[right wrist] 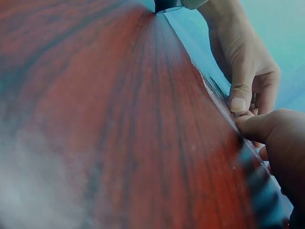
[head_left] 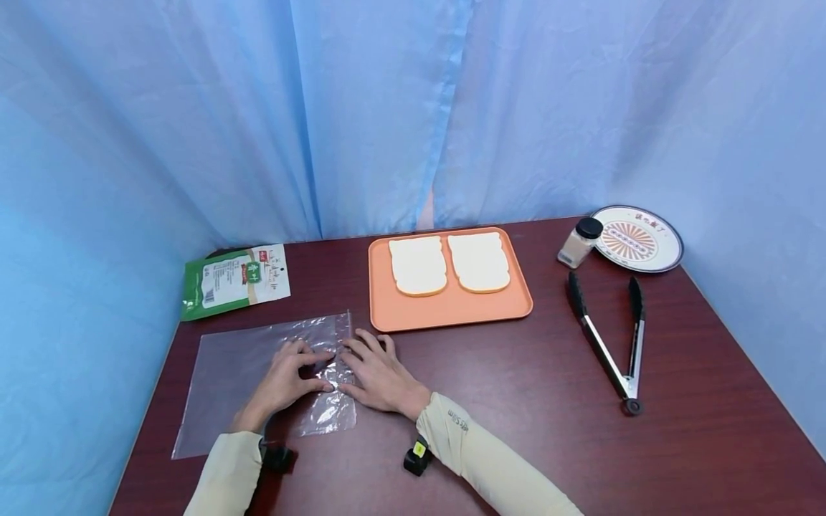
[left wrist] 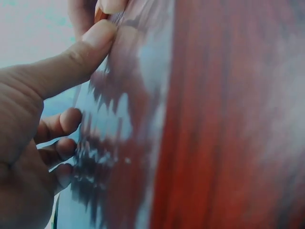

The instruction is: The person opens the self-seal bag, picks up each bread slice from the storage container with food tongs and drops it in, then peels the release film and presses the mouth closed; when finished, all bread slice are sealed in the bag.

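Observation:
A clear plastic zip bag (head_left: 226, 380) lies flat on the dark red table, its crinkled mouth end toward the right. My left hand (head_left: 284, 376) is over the bag and pinches the film near the mouth, its thumb and forefinger bent toward my right hand. From the right side, my right hand (head_left: 381, 376) holds the mouth edge with thumb and fingers. In the left wrist view, the left thumb (left wrist: 97, 40) bears on the shiny film (left wrist: 124, 129). Both thumbs meet close together at the bag's edge in the right wrist view; some fingertips are hidden there.
Behind the hands is an orange tray (head_left: 445, 319) with two bread slices (head_left: 418, 265). A green-and-white packet (head_left: 235, 281) lies at the back left. To the right are tongs (head_left: 606, 351), a black-capped jar (head_left: 579, 244) and a patterned plate (head_left: 667, 247). Blue curtains (head_left: 387, 107) surround the table.

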Demonstrator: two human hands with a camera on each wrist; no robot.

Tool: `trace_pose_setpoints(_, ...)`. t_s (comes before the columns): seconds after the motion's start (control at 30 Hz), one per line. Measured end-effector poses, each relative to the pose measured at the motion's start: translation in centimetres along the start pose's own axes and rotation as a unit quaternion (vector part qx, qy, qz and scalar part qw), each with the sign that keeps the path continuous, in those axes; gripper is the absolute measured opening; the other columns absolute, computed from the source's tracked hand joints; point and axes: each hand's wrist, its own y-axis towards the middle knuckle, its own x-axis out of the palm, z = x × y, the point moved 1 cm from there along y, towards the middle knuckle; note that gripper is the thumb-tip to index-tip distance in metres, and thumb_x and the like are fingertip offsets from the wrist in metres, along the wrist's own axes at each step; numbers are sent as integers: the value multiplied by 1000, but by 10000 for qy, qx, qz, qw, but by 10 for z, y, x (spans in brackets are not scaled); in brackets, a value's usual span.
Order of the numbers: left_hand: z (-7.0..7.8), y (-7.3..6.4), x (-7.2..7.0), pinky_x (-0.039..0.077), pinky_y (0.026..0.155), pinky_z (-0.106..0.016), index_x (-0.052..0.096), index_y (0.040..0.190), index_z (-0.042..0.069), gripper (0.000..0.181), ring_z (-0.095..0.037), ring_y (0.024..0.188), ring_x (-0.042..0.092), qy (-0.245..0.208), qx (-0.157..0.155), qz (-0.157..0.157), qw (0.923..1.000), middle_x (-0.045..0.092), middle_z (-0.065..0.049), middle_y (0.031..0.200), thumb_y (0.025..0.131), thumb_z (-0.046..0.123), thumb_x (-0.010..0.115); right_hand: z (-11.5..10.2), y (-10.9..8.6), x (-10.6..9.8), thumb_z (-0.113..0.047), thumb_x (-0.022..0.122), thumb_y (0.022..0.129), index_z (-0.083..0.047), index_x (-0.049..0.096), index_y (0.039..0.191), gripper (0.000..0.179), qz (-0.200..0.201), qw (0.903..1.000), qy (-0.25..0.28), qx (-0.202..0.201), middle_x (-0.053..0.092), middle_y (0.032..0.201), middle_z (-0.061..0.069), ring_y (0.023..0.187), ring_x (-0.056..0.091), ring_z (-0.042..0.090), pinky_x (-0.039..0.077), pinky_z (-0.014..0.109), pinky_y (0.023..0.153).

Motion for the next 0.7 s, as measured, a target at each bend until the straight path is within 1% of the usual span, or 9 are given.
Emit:
trace_pose_setpoints(0.13,-1,1,3,27,78,-32,78,112,12,47,-12,79,37,11,2,218,9998,51,0,81,68,24,90,0,0,1,-55,58,96,-23,58,137,52,23,10000,14,9,51,149,-2,144,38,26,36,50,105)
trace_pose_setpoints(0.2,-1,0,5,27,77,-32,78,112,12,47,-11,79,36,-1,-44,279,9996,50,1,80,68,24,90,0,0,1,-55,57,96,-23,59,136,51,34,10000,4,9,51,149,-2,144,39,26,36,50,105)
trace_pose_setpoints(0.3,-1,0,6,28,76,-31,78,111,12,45,-10,79,35,-17,-27,396,9992,51,3,79,68,23,89,0,0,1,-56,57,96,-23,59,136,51,50,10000,-24,3,51,149,-3,144,39,25,36,50,104)
trace_pose_setpoints(0.5,0,-3,7,27,74,-28,79,107,12,34,-8,76,36,-46,164,741,9971,54,4,78,74,16,85,0,-1,1,-55,60,94,-23,61,134,51,143,9999,-55,-53,52,148,-2,143,41,26,38,49,102)
trace_pose_setpoints(0.6,-1,-2,8,28,75,-30,80,105,13,26,-8,78,38,-54,97,761,9970,56,4,79,78,14,82,1,-1,3,-55,60,95,-23,61,132,49,187,9998,-66,-64,52,148,-2,143,41,26,38,48,102)
trace_pose_setpoints(0.7,-1,-1,8,31,76,-31,81,103,13,22,-10,79,40,-74,16,763,9971,57,3,79,81,12,81,1,-2,3,-55,59,95,-23,62,131,49,235,9996,-116,-84,52,148,-2,142,41,25,38,48,101)
